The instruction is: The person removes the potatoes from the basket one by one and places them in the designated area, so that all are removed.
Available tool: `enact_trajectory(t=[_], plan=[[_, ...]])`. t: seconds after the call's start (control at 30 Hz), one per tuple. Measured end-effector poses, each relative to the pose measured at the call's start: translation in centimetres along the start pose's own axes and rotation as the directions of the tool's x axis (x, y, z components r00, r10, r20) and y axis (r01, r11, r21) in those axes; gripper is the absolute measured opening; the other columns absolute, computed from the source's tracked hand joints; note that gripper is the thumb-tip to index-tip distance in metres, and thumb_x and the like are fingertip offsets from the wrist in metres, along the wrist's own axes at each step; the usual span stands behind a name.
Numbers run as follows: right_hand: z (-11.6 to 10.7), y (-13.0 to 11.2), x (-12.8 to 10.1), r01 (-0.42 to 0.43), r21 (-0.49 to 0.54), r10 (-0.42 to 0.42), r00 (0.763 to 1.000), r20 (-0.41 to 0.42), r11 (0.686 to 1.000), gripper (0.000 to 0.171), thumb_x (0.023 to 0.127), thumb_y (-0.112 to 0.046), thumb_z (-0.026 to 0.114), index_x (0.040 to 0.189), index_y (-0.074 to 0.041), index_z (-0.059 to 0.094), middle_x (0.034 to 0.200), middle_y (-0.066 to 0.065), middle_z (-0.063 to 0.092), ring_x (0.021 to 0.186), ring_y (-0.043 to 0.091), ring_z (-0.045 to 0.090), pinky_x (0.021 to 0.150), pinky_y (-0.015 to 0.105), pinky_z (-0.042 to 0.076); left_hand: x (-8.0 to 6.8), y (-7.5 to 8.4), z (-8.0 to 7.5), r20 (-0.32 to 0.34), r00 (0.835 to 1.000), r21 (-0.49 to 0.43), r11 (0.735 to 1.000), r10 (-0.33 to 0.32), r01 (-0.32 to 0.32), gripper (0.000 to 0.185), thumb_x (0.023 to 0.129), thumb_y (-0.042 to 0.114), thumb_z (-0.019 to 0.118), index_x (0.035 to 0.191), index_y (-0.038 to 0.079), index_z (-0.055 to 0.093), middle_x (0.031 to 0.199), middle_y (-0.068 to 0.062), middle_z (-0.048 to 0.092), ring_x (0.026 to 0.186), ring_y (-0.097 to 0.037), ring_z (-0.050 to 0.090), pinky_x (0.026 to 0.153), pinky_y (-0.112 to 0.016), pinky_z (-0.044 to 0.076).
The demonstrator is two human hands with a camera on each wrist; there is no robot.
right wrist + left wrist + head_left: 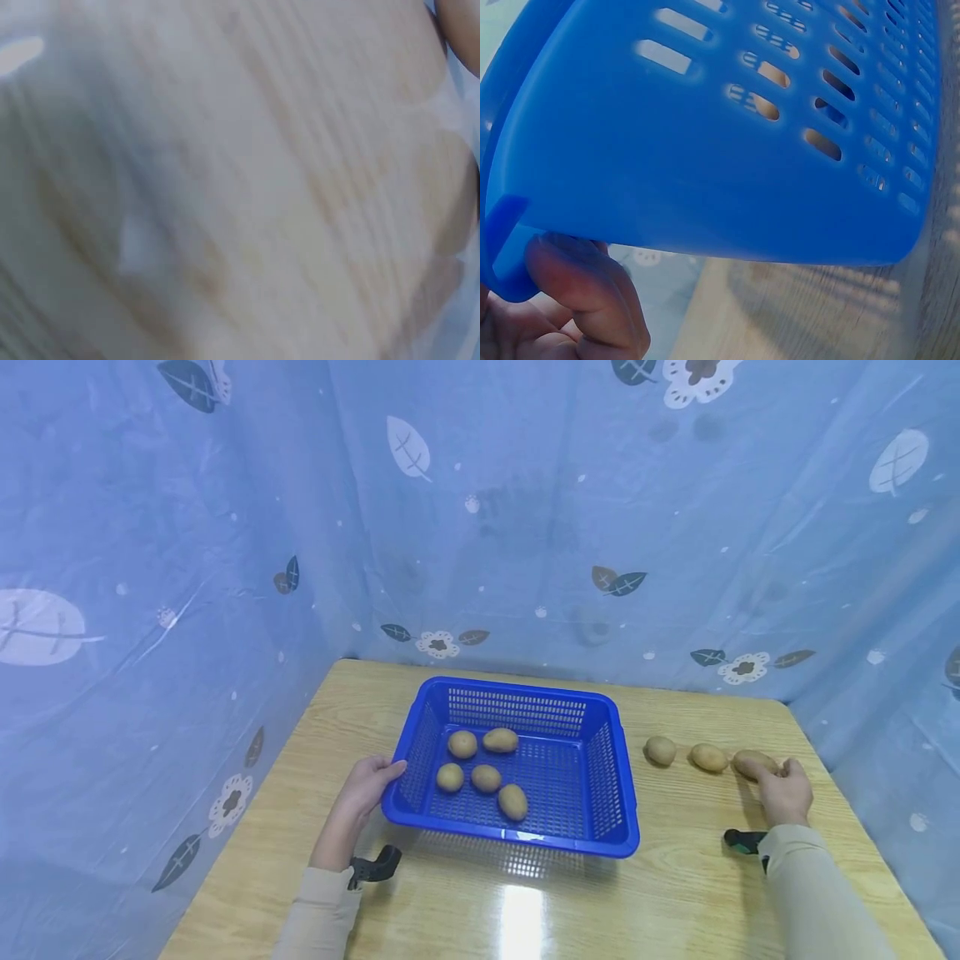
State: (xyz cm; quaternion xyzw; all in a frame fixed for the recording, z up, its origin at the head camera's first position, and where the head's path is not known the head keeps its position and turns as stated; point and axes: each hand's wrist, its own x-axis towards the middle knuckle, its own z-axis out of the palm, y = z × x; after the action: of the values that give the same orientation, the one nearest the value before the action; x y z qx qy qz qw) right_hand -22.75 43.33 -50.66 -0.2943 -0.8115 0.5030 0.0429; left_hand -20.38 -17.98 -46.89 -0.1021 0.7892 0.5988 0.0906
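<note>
From the head view, the right hand (784, 792) is closing on the rightmost potato (752, 763), lying crosswise, well right of the blue basket (600, 837) on the wooden counter (690, 893).

At the left wrist, the left hand (562, 307) is pinching the basket's rim.

The right wrist view is showing only blurred counter.

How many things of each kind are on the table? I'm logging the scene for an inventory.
Potatoes in the basket: 5
Potatoes on the table: 3, the right hand touching the rightmost
Blue basket: 1, the left hand at its rim
Total: 9
</note>
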Motion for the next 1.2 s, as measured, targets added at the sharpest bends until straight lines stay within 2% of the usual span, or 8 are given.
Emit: enact_trajectory(t=[0.07, 0.1, 0.27, 0.57, 0.9, 1.2], plan=[[-0.2, 0.0, -0.1, -0.007, 0.056, 0.006, 1.000, 0.018, 0.998, 0.096, 0.089, -0.054, 0.052, 0.150, -0.014, -0.010, 0.158, 0.011, -0.010, 0.145, 0.035, -0.002, 0.117, 0.051, 0.011, -0.1, 0.0, -0.1, -0.004, 1.000, 0.003, 1.000, -0.008, 0.008, 0.035, 0.098, 0.023, 0.051, 0.111, -0.009, 0.058, 0.097, -0.016, 0.068, 0.081, -0.016, 0.065, 0.076, -0.028, 0.053], [-0.3, -0.1, 0.0, 0.000, 0.076, -0.001, 1.000, 0.013, 0.997, 0.094, 0.090, -0.053, 0.052, 0.150, -0.015, -0.011, 0.158, 0.008, -0.010, 0.145, 0.033, -0.002, 0.117, 0.050, 0.011, -0.1, 0.1, -0.1, -0.003, 1.000, 0.007, 1.000, -0.009, 0.009, 0.035, 0.098, 0.023, 0.051, 0.112, -0.009, 0.058, 0.098, -0.016, 0.068, 0.082, -0.016, 0.065, 0.075, -0.028, 0.053], [-0.4, -0.7, 0.1, 0.095, 0.082, -0.091, 0.995, -0.047, 0.992, 0.087, 0.092, -0.049, 0.050, 0.152, -0.012, -0.001, 0.160, 0.009, -0.002, 0.146, 0.032, 0.004, 0.117, 0.049, 0.016, -0.1, 0.3, 0.0, 0.001, 1.000, -0.010, 1.000, -0.005, 0.005, 0.035, 0.098, 0.023, 0.051, 0.111, -0.009, 0.058, 0.099, -0.018, 0.068, 0.082, -0.017, 0.065, 0.073, -0.026, 0.052], [0.4, -2.3, 0.0, 0.195, 0.052, -0.192, 0.979, -0.070, 0.979, 0.080, 0.094, -0.044, 0.051, 0.152, -0.008, 0.008, 0.159, 0.012, 0.011, 0.146, 0.029, 0.013, 0.118, 0.042, 0.018, 0.0, 0.2, 0.0, -0.001, 1.000, -0.008, 1.000, -0.003, 0.003, 0.034, 0.098, 0.022, 0.050, 0.111, -0.008, 0.058, 0.098, -0.018, 0.068, 0.082, -0.017, 0.065, 0.074, -0.027, 0.053], [2.0, -4.0, -0.9, 0.330, 0.043, -0.331, 0.944, 0.017, 0.943, 0.081, 0.095, -0.045, 0.049, 0.152, -0.006, 0.008, 0.158, 0.018, 0.012, 0.145, 0.032, 0.015, 0.118, 0.041, 0.017, -0.1, 0.1, 0.0, -0.003, 1.000, 0.023, 1.000, 0.001, -0.001, 0.035, 0.099, 0.024, 0.049, 0.111, -0.007, 0.058, 0.100, -0.018, 0.068, 0.082, -0.017, 0.064, 0.078, -0.029, 0.052], [3.4, -5.3, -1.6, 0.366, 0.102, -0.376, 0.920, 0.112, 0.925, 0.080, 0.095, -0.043, 0.050, 0.152, -0.010, 0.004, 0.159, 0.013, 0.007, 0.146, 0.026, 0.012, 0.117, 0.027, 0.018, 0.0, -0.1, 0.0, -0.005, 1.000, 0.021, 1.000, 0.010, -0.010, 0.035, 0.099, 0.024, 0.049, 0.111, -0.007, 0.059, 0.099, -0.018, 0.069, 0.081, -0.015, 0.064, 0.077, -0.028, 0.052]])
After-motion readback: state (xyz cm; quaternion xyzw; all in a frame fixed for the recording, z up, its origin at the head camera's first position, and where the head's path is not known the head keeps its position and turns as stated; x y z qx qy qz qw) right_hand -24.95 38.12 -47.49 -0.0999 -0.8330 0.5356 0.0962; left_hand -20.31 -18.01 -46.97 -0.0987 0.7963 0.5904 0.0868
